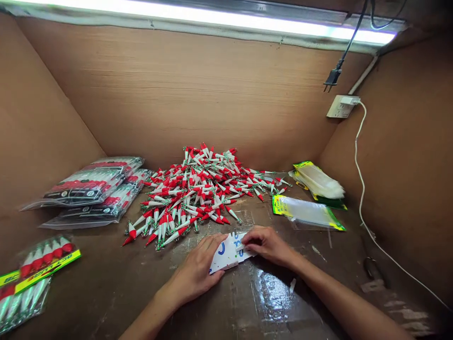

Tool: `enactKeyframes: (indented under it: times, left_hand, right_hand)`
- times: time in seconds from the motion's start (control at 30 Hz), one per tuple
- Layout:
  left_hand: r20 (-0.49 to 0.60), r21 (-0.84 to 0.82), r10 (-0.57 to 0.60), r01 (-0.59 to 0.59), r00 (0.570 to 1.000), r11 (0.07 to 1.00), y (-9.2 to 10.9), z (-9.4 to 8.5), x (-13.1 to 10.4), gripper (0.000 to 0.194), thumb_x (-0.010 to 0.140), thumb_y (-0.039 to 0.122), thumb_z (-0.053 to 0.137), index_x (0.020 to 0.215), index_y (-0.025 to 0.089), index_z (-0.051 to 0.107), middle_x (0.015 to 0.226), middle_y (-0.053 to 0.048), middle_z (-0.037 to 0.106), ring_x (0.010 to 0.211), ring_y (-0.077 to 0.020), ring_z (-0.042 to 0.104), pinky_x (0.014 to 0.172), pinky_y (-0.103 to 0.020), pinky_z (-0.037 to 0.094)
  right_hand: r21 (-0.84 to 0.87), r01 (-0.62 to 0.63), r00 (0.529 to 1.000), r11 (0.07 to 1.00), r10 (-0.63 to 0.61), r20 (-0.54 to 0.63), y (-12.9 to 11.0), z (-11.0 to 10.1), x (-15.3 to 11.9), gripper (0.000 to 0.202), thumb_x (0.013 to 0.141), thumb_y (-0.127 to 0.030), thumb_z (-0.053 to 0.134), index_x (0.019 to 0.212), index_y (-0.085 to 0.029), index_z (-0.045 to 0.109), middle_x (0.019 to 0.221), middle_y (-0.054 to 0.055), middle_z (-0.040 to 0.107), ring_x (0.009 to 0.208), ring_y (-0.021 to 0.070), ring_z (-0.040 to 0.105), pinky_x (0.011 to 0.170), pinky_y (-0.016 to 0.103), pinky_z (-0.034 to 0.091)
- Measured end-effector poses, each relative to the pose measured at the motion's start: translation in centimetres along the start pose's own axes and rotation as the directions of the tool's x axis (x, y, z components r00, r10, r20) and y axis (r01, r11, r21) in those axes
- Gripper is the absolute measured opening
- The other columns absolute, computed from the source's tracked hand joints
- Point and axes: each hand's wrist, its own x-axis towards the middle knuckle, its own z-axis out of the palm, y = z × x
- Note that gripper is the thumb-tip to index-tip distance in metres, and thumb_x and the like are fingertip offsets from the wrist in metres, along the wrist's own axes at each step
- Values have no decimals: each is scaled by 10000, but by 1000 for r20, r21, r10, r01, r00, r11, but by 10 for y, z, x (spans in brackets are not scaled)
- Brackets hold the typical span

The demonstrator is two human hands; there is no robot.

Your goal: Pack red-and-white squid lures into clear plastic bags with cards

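Observation:
A white piece with blue markings (226, 252), perhaps folded card or a small box, lies low over the table in front of the pile. My left hand (200, 264) grips its left side, thumb along the near edge and fingers over the far edge. At the right end, my right hand (267, 243) is closed in a pinch, with a small pale bit at its fingertips that I cannot make out. Just beyond both hands is a large heap of red and white fishing lures (198, 189) with green-tinted hooks.
Bagged lures (88, 189) are stacked at the left, with yellow-labelled lure packs (42, 269) nearer me. Clear yellow-headed bags (307, 212) lie at the right. A white cable (361, 189) runs down from a wall socket (341, 107); a black plug (332, 78) hangs above.

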Motion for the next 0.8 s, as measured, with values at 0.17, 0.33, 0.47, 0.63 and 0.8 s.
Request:
enactKeyframes:
  times: [0.17, 0.33, 0.47, 0.63, 0.8]
  left_hand:
    - [41, -46, -7, 9, 999, 999, -2, 1, -1, 848, 792, 137, 669, 1520, 338, 283, 1520, -46, 447, 1385, -263, 434, 1171, -456, 358]
    - [61, -57, -21, 25, 998, 998, -3, -2, -2, 844, 804, 168, 678, 1524, 345, 275, 1544, -52, 428, 1405, -266, 419, 1185, -472, 336]
    - [64, -63, 0, 4, 998, 998, -1, -4, -4, 871, 790, 172, 691, 1535, 332, 268, 1542, -58, 432, 1402, -268, 425, 1189, -464, 332]
    - [58, -58, 5, -2, 998, 998, -3, -2, -5, 843, 816, 185, 674, 1539, 342, 270, 1555, -56, 422, 1408, -274, 419, 1182, -479, 339]
    - [65, -45, 5, -2, 998, 999, -4, -4, -4, 893, 796, 199, 716, 1548, 346, 257, 1553, -55, 423, 1406, -274, 423, 1186, -476, 336]
  right_hand:
    - [-214, 164, 986, 963, -154, 61, -10, 11, 0, 252, 892, -281, 710, 1141, -269, 735, 1060, 50, 738, 998, 217, 630, 919, 343, 460]
    - [-250, 196, 974, 948, -159, 163, -8, 11, 0, 133, 932, -335, 675, 987, -282, 784, 957, 30, 737, 960, 202, 632, 886, 315, 455]
    - [-219, 133, 986, 967, -105, 131, -14, -1, 18, 162, 938, -338, 644, 918, -234, 766, 933, 25, 738, 878, 183, 659, 820, 283, 466]
    - [-300, -152, 975, 942, 92, -203, -17, -12, 88, 145, 924, -250, 577, 922, -174, 699, 902, 65, 722, 831, 201, 626, 753, 286, 422]
    - [-223, -222, 967, 949, 184, -177, -9, -2, 134, 155, 706, -154, 761, 829, -172, 667, 762, 20, 682, 741, 172, 580, 676, 248, 374]
